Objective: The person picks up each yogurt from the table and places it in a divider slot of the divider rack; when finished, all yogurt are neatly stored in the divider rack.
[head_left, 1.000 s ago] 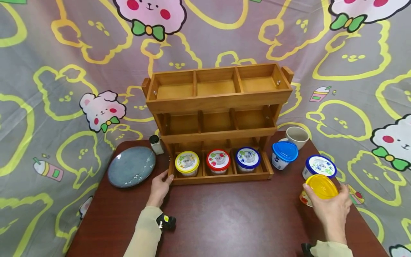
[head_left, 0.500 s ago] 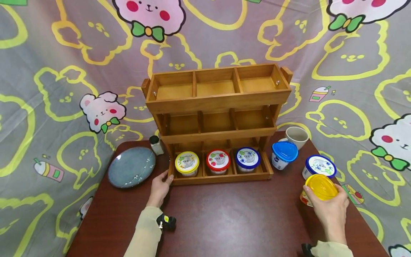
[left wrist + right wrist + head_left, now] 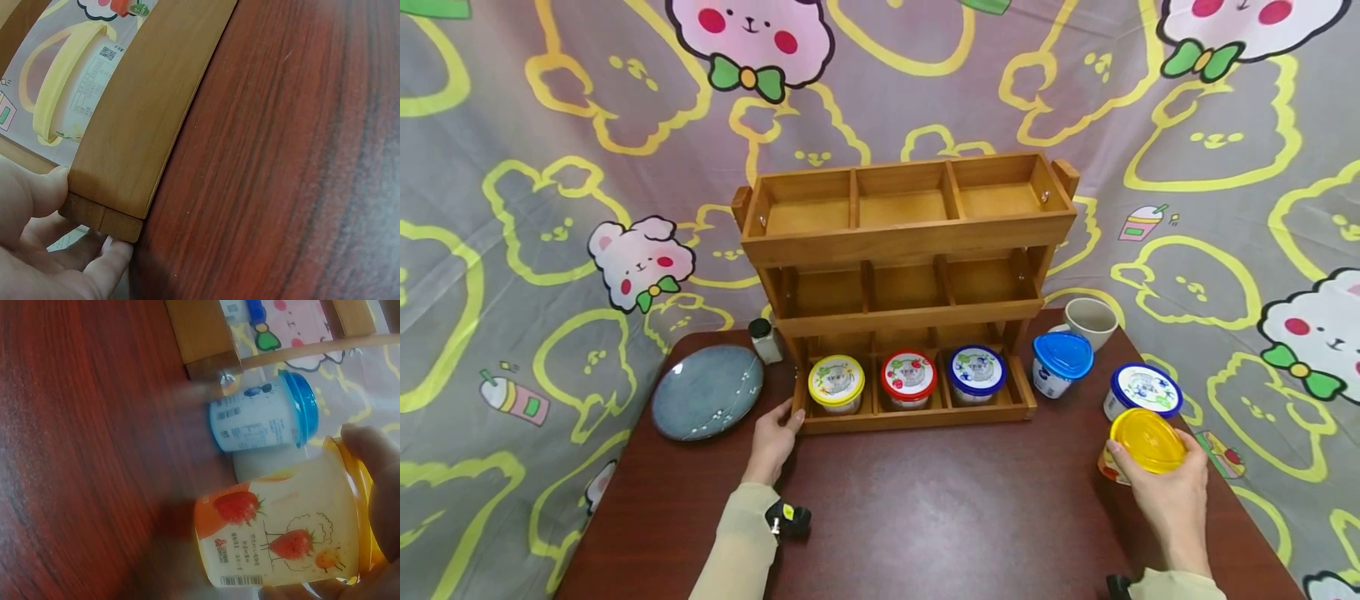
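Note:
In the head view a three-tier wooden rack (image 3: 910, 242) stands at the back of the table. My left hand (image 3: 772, 442) grips its lower left front corner. The left wrist view shows the thumb on top of the wooden edge (image 3: 147, 112) and fingers curled against its end. On the right side, my right hand (image 3: 1172, 504) holds a yellow-lidded plastic tub (image 3: 281, 531) with strawberries printed on its wall. Thumb and fingers lie at opposite sides of the lid. Yellow-, red- and blue-lidded tubs (image 3: 909, 375) fill the rack's bottom compartments.
A blue-lidded cup (image 3: 1062, 358) and a beige mug (image 3: 1090, 323) stand right of the rack. A white tub with a blue-rimmed lid (image 3: 1146, 390) is just behind the held tub. Left of the rack are a grey-blue plate (image 3: 707, 392) and a black-capped shaker (image 3: 765, 340).
The fingers of my right hand have drawn in closer to the yellow-lidded tub. My left hand keeps its grip on the rack corner. The head view has shifted slightly.

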Tool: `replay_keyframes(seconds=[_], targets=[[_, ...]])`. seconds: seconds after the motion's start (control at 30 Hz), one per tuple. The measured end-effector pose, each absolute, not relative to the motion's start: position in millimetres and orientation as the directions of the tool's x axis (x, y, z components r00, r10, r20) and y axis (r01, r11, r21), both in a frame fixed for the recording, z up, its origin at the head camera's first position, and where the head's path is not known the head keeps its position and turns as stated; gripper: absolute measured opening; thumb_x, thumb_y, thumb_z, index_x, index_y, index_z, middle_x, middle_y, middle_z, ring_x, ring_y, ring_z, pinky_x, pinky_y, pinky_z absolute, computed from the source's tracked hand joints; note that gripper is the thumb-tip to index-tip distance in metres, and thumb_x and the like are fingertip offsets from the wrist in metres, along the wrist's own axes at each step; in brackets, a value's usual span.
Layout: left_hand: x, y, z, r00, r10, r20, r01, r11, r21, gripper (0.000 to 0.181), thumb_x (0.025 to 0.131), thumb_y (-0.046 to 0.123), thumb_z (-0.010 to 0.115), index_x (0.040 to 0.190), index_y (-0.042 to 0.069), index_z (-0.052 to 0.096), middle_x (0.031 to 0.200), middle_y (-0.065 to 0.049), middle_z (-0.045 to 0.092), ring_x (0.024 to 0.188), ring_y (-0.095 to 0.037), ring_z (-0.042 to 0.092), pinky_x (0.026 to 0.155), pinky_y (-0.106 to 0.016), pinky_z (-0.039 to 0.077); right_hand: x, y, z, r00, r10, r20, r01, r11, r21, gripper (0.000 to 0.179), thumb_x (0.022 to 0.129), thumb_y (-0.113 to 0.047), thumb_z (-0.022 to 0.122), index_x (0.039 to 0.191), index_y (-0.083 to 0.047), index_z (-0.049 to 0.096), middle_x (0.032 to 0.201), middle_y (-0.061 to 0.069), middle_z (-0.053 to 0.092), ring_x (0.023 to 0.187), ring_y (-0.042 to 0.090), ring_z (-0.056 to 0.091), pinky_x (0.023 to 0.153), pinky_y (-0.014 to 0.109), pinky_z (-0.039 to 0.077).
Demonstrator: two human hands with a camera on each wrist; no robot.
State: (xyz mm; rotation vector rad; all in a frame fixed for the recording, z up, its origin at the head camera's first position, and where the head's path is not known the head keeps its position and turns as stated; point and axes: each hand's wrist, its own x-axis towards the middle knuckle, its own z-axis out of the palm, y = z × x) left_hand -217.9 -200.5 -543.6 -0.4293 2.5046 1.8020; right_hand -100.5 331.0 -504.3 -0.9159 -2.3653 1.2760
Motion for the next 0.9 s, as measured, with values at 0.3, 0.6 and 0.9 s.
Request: replay_keyframes(seconds=[0.3, 0.6, 0.9], targets=[[-217.6, -200.4, -544.5, -0.961, -0.211, -0.176, -0.233, 0.282, 0.931, 0.050, 0.102, 0.017, 0.057, 0.146, -0.002, 0.045, 0.148, -0.024, 0.044, 0.137, -0.036, 0.038, 0.112, -0.052, 0.031, -100.5, 331.7, -504.4, -0.759, 0.649, -0.060, 0.386, 0.373, -0.844, 0.106, 0.084, -0.048, 0.076, 0.157, -0.007, 0.011, 0.150, 0.027, 0.026, 0.127, 0.047, 0.034, 0.105, 0.064, 0.034], [-217.4, -200.0, -544.4, -0.962, -0.213, -0.174, -0.231, 0.283, 0.931, 0.050, 0.101, 0.016, 0.057, 0.146, -0.003, 0.045, 0.147, -0.024, 0.045, 0.135, -0.036, 0.040, 0.112, -0.051, 0.031, -100.7, 333.5, -503.0, -0.770, 0.633, -0.079, 0.387, 0.366, -0.846, 0.104, 0.085, -0.047, 0.075, 0.157, -0.009, 0.010, 0.152, 0.026, 0.026, 0.128, 0.046, 0.035, 0.106, 0.063, 0.034], [-216.2, -200.3, -544.1, -0.964, -0.209, -0.164, -0.218, 0.269, 0.938, 0.049, 0.101, 0.014, 0.058, 0.145, -0.003, 0.046, 0.145, -0.024, 0.047, 0.134, -0.036, 0.041, 0.111, -0.050, 0.033, -100.9, 334.9, -494.4, -0.789, 0.603, -0.122, 0.420, 0.383, -0.823, 0.105, 0.086, -0.049, 0.074, 0.157, -0.007, 0.010, 0.150, 0.030, 0.027, 0.127, 0.049, 0.034, 0.104, 0.065, 0.033]])
